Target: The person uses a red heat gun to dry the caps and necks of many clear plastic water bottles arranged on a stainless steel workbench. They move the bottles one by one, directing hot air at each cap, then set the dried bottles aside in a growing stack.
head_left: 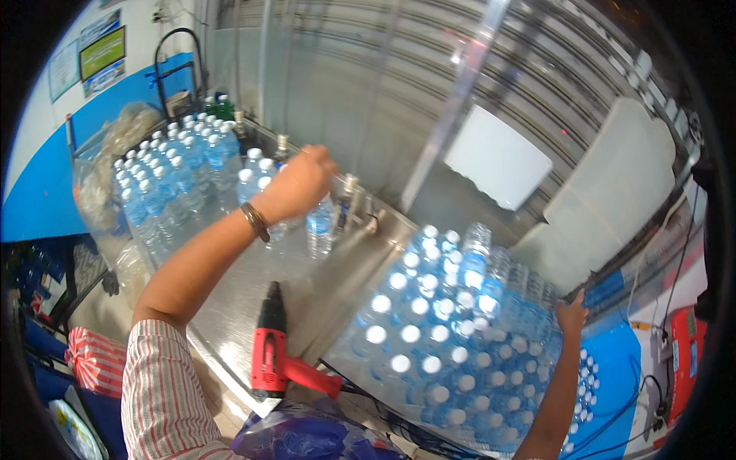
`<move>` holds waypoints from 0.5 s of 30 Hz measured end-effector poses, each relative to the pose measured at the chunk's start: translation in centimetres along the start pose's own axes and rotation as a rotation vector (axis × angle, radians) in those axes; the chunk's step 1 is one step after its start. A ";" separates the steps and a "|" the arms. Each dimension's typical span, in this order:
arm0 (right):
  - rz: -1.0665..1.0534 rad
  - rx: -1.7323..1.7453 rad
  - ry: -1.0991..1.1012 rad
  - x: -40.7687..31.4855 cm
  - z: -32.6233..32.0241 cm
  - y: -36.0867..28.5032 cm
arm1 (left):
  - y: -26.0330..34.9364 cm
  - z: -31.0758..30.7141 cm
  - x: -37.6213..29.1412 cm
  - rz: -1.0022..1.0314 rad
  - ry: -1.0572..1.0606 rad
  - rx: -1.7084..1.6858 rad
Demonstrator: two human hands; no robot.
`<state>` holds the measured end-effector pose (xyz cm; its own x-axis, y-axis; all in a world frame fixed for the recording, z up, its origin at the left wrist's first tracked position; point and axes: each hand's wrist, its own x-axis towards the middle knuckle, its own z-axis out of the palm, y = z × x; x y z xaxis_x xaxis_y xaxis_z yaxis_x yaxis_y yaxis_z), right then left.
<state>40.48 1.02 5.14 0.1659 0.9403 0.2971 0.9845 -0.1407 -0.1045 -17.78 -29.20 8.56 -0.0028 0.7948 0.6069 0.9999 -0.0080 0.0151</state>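
My left hand (302,178) is at the top of a clear plastic water bottle (319,227) with a blue label, which stands on the stainless steel counter (236,299). Its fingertips are blurred, so the grip is unclear. A few white-capped bottles (247,183) stand just left of that wrist. My right hand (572,313) reaches to the far right edge of a large group of bottles (440,333), beside clear bottles lying or standing there; whether it holds one cannot be told. A red and black heat gun (270,351) lies on the counter's near edge.
Many capped bottles (164,172) stand at the counter's left end, with green bottles (221,106) behind. Filling valves (348,192) line the back edge, before a glass panel and metal shutter (368,69). Cables (368,394) run below the heat gun. A striped bag (98,359) lies lower left.
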 end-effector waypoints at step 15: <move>-1.138 0.372 -0.143 -30.1 -0.1 -52.9 | -13.8 5.0 -7.7 -0.526 -0.125 0.083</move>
<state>-16.57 -19.92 1.81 -0.8175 0.4968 0.2913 0.4823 0.8670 -0.1249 -31.49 -32.16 -0.24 -0.5063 0.7447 0.4349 0.8619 0.4545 0.2250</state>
